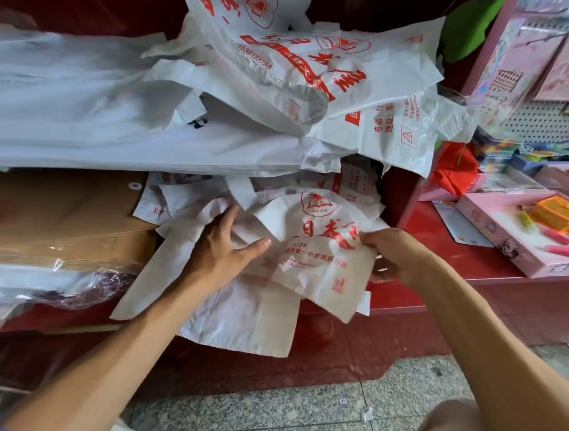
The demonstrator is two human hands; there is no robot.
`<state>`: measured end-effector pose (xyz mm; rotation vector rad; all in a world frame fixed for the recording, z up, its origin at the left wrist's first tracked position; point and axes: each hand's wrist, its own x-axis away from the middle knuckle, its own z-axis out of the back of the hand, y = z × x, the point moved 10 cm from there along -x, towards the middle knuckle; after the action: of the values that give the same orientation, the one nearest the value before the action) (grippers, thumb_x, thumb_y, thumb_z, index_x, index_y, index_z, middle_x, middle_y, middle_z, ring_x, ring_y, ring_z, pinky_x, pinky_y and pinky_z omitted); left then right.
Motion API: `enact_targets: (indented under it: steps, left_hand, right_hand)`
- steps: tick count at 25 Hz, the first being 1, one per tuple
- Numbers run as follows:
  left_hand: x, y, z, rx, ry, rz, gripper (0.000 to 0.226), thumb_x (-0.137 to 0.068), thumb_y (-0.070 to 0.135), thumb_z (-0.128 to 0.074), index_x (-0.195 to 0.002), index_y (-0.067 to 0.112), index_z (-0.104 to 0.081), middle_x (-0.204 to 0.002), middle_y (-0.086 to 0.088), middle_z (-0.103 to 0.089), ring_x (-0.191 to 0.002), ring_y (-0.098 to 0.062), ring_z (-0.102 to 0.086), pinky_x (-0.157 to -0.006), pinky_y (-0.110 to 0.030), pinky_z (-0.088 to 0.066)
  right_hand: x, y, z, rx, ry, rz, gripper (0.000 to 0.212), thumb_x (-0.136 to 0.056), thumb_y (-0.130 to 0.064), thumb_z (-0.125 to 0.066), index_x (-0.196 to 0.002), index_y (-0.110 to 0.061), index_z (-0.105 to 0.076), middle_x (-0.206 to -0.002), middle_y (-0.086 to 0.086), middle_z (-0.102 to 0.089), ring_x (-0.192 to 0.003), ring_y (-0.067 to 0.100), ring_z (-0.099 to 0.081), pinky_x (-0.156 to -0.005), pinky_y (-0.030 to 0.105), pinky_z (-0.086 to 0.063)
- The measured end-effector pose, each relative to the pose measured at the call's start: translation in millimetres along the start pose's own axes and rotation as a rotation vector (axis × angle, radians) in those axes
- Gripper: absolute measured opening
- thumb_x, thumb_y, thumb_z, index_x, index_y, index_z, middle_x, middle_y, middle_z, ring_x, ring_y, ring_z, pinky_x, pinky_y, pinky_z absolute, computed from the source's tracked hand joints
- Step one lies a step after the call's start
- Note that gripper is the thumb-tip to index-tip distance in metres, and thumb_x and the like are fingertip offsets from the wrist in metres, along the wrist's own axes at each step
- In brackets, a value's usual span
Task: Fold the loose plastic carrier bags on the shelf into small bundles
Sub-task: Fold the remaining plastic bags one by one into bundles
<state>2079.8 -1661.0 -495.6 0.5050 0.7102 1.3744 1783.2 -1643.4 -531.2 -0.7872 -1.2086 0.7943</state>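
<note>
Pinching a red-printed carrier bag [320,249] at its edge, the right hand [392,256] lifts it over the red shelf [403,292]; the left hand [223,245], fingers spread, flattens it. Slippery plastic may slide, spoiling the fold.

Red shelving [463,265] stands on a speckled grey stone floor [268,416].

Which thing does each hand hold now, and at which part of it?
The right hand pinches the printed white bag at its right edge. The left hand holds nothing: it rests with straight fingers on the bags beside it.
</note>
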Motion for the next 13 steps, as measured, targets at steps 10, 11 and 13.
enact_targets:
  steps: [10, 11, 13]
  left_hand:
    - [5, -1, -16, 0.498, -0.024, 0.174, 0.075, -0.08, 0.02, -0.079, -0.144, 0.024, -0.039, -0.119, -0.006, -0.064, -0.107, -0.016, -0.062, -0.092, -0.027, -0.049]
    - [4, -3, -14, 0.519, 0.002, 0.174, 0.071, -0.081, 0.019, -0.079, -0.14, 0.029, -0.043, -0.113, -0.004, -0.067, -0.105, -0.016, -0.063, -0.093, -0.03, -0.05]
    - [3, -3, -12, 0.519, -0.021, 0.166, 0.062, -0.08, 0.023, -0.08, -0.132, 0.036, -0.048, -0.099, 0.002, -0.072, -0.098, -0.015, -0.067, -0.095, -0.036, -0.052]
  right_hand:
    - [24, -14, -48, 0.031, -0.466, 0.112, 0.03, -0.09, -0.01, -0.063, -0.119, -0.006, -0.065, -0.102, 0.022, -0.065, -0.075, 0.03, -0.055, -0.051, 0.028, -0.05]
    - [27, -16, -51, 0.024, -0.519, 0.135, 0.033, -0.089, -0.009, -0.064, -0.121, -0.007, -0.065, -0.108, 0.025, -0.064, -0.08, 0.032, -0.053, -0.052, 0.028, -0.049]
    - [35, -21, -55, 0.06, -0.607, 0.182, 0.035, -0.087, -0.007, -0.065, -0.122, -0.009, -0.066, -0.107, 0.025, -0.062, -0.07, 0.028, -0.051, -0.045, 0.022, -0.045]
